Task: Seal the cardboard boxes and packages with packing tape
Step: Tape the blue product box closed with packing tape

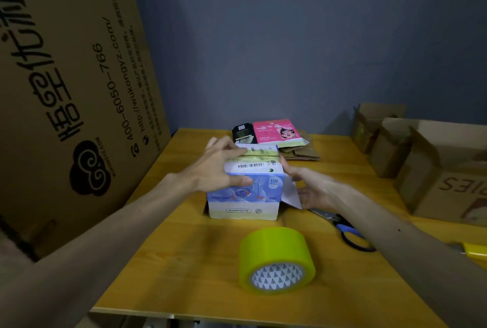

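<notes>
**Step in hand (judged):** closing the open side flap of the small box [245,190] so that this side can be taped.

1. Steady the box. The left grip [218,167] grasps it from the left, with the fingers curled over the top and the thumb on the front face. Apply downward pressure so that the box does not slide on the counter [184,262].
2. Fold the white flap [291,192], which stands open at the right side of the box. The right grip [313,190] is released and its fingers extend toward that side. Whether they touch the wall cannot be determined. Press the flap flat and square before taping, since a skewed flap is likely to leave a gap.
3. Take the tape roll [276,259], which stands in front of the box and apart from it. The scissors [347,233] lie to the front right of the box, partly under the right forearm.

**Description of the box:** It sits upright on the counter. The front is printed blue and white above a pale base band. A barcode label lies on top. A yellowish tape strip [259,153] runs across the top and passes under the left fingers.
</notes>
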